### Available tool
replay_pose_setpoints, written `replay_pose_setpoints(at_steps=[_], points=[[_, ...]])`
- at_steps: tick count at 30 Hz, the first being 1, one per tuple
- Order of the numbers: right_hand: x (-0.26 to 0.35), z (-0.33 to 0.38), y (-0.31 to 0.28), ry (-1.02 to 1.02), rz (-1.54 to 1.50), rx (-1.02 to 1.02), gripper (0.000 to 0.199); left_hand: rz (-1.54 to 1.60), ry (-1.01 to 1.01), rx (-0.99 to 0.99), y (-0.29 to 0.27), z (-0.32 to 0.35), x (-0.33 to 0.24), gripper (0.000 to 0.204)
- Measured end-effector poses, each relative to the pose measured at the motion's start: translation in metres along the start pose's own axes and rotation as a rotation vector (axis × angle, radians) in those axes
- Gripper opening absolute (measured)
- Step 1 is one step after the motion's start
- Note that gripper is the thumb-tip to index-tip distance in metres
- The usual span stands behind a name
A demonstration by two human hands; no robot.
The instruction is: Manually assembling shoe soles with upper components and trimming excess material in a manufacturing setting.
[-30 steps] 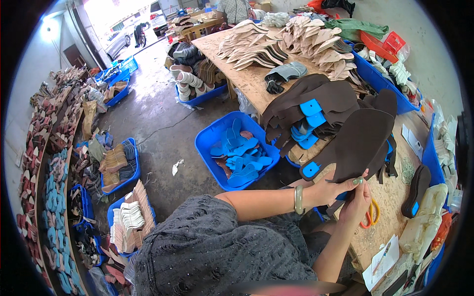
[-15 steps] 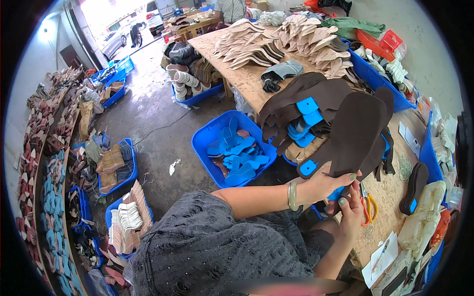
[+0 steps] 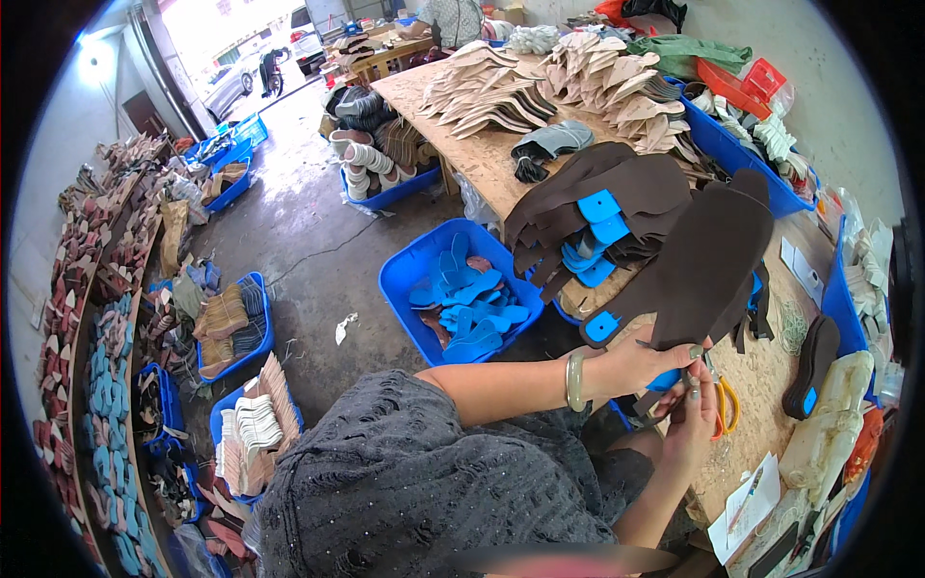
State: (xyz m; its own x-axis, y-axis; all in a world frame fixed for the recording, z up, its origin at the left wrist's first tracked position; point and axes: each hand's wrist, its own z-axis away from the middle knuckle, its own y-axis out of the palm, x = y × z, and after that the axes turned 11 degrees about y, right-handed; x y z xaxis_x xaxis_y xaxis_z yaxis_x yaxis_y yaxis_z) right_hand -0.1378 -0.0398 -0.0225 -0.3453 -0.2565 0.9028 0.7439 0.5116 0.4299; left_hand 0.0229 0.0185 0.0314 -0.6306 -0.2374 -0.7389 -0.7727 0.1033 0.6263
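My left hand (image 3: pixel 655 366), with a pale bangle (image 3: pixel 575 382) at the wrist, grips a dark brown shoe insole (image 3: pixel 708 260) by its lower end. The insole's broad end points up and away over the table. Below that grip shows a blue patch (image 3: pixel 665 380). My right hand (image 3: pixel 692 416) is closed just beneath, fingers pinched by a narrow dark strip at the insole's lower end; what exactly lies between them is partly hidden. Scissors (image 3: pixel 728 409) with orange and yellow handles lie beside my right hand. Beyond are piled brown insoles (image 3: pixel 617 183), some with blue heel patches (image 3: pixel 600 204).
The wooden table (image 3: pixel 482 183) carries stacks of beige insoles (image 3: pixel 472 87), a small brown stack (image 3: pixel 817 361) and a paper with a pen (image 3: pixel 747 506). A blue tub (image 3: pixel 390 289) of blue pieces stands left. More tubs (image 3: pixel 265 337) and loaded shelves (image 3: pixel 130 356) line the floor's left.
The held insole has shifted slightly right and tilted. My right hand has risen a little, closer to the left one. The view has moved slightly.
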Motion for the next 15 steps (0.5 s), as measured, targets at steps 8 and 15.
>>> replay_pose_setpoints(at_steps=[8,15], points=[[0.016,0.004,0.019,-0.064,0.086,-0.189,0.037,-0.188,0.267,0.051,-0.001,-0.003,0.02,0.027],[0.008,0.015,0.038,-0.457,0.466,-0.411,0.011,-0.09,0.294,0.016,0.007,0.001,0.009,0.031]])
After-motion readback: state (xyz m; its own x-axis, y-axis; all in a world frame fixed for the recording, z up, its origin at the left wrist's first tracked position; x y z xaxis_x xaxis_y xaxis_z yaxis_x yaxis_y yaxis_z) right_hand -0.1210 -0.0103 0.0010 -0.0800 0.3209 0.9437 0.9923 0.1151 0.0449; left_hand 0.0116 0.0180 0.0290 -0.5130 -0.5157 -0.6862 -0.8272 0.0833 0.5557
